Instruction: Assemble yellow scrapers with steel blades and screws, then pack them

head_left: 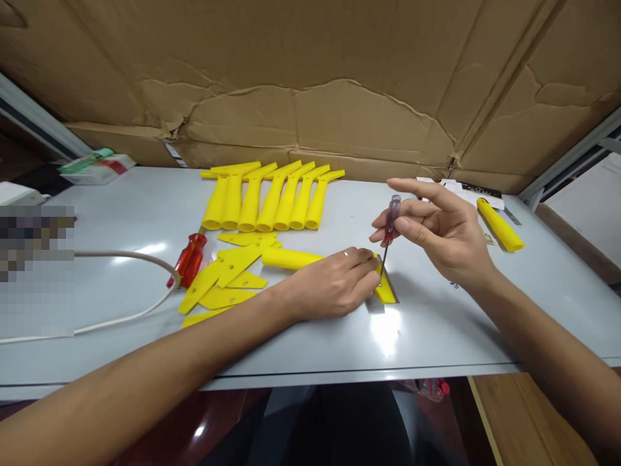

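My left hand (334, 281) presses down around a yellow plastic scraper (291, 259), which lies on the table with its tubular handle to the left. At its right end a thin blade edge shows along the yellow head. Between thumb and fingers, my right hand (436, 233) grips a small screwdriver (392, 217) with a clear and red handle. It stands nearly upright, its tip on a screw at the scraper's head. Left of my left hand lie several flat yellow plates (237, 262) with holes, loosely piled.
Several yellow scraper handles (264, 200) stand in a row at the back. A red-handled screwdriver (190, 260) and a white cable (145, 310) lie at left. Another yellow handle (501, 224) rests at right near papers (456, 189). Cardboard (291, 116) walls the back.
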`<act>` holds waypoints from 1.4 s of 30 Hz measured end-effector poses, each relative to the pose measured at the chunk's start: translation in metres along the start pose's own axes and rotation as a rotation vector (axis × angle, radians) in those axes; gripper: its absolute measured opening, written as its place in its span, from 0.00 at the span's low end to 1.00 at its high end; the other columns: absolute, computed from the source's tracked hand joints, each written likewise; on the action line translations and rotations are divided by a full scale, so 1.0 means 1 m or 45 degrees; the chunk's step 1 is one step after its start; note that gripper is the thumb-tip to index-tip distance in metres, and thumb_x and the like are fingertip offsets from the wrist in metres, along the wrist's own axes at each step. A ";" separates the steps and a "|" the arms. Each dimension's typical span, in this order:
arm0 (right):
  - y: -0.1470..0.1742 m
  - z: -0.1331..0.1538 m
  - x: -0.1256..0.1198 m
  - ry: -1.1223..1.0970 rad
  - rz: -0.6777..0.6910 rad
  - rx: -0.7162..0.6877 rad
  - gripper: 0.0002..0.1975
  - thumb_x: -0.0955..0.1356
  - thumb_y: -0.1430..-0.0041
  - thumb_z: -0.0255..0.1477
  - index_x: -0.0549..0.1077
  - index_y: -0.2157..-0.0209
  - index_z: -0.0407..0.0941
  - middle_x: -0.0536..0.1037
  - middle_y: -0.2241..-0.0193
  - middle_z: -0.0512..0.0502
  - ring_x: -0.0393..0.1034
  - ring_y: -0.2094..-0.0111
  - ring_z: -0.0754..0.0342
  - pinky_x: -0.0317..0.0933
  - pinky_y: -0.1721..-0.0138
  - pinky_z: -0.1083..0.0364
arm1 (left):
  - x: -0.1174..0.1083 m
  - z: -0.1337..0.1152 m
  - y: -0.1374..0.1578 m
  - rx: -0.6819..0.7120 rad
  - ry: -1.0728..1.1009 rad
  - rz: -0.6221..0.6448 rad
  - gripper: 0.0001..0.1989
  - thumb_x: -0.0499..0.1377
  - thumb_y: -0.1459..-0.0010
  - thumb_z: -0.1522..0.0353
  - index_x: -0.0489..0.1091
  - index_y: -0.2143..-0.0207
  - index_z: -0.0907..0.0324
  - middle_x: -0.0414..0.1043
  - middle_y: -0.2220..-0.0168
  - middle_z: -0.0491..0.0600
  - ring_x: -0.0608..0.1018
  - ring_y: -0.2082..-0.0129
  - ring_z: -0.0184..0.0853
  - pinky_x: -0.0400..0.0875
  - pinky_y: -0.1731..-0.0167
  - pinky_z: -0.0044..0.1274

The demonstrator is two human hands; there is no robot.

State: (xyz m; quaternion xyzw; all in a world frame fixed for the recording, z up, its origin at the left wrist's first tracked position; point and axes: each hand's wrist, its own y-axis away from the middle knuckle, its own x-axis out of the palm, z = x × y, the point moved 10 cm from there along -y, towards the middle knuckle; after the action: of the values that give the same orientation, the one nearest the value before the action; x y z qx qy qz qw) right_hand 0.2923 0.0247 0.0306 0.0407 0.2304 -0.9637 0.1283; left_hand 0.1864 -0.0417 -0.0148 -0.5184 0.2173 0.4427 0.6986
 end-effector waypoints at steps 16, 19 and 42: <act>0.005 0.008 -0.007 0.095 -0.028 -0.058 0.06 0.74 0.34 0.33 0.79 0.56 0.48 0.84 0.67 0.49 0.82 0.67 0.51 0.79 0.63 0.50 | -0.001 0.000 0.004 -0.004 0.097 -0.039 0.06 0.55 0.29 0.74 0.70 0.62 0.64 0.81 0.59 0.60 0.82 0.52 0.44 0.81 0.51 0.34; 0.003 -0.006 0.000 -0.043 0.112 0.058 0.13 0.73 0.34 0.39 0.77 0.51 0.50 0.85 0.61 0.46 0.84 0.62 0.49 0.79 0.57 0.47 | -0.001 -0.005 0.003 0.046 0.044 -0.026 0.08 0.55 0.30 0.75 0.71 0.63 0.65 0.81 0.56 0.62 0.82 0.52 0.45 0.81 0.50 0.33; 0.006 -0.005 -0.010 0.066 -0.151 -0.052 0.13 0.75 0.37 0.39 0.82 0.52 0.50 0.81 0.69 0.50 0.78 0.68 0.55 0.75 0.65 0.54 | -0.011 -0.006 0.000 0.062 0.107 -0.112 0.12 0.52 0.29 0.72 0.70 0.66 0.63 0.82 0.63 0.59 0.84 0.55 0.44 0.83 0.53 0.33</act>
State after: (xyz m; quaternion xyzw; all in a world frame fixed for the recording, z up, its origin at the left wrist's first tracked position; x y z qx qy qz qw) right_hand 0.3034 0.0238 0.0244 0.0493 0.2551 -0.9634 0.0658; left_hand 0.1818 -0.0518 -0.0090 -0.5283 0.2343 0.3838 0.7202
